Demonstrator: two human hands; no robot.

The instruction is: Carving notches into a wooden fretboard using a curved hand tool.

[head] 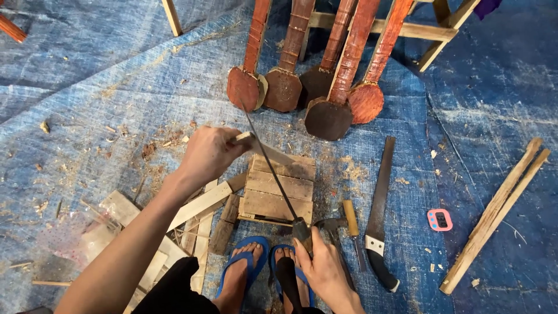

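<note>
Both hands were engaged: the left hand (210, 152) was closed on a small wood strip (264, 146) atop the slatted block (278, 191). The right hand (322, 268) was wrapped round the knife (273, 168), whose blade ran diagonally up toward the strip.

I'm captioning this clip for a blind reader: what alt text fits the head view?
Seen from above, a seated person's left hand steadies a thin wooden strip on a small slatted wooden block while the right hand draws a long blade across it. A handsaw, hammer and carved reddish wooden pieces lie on a blue tarp.
</note>
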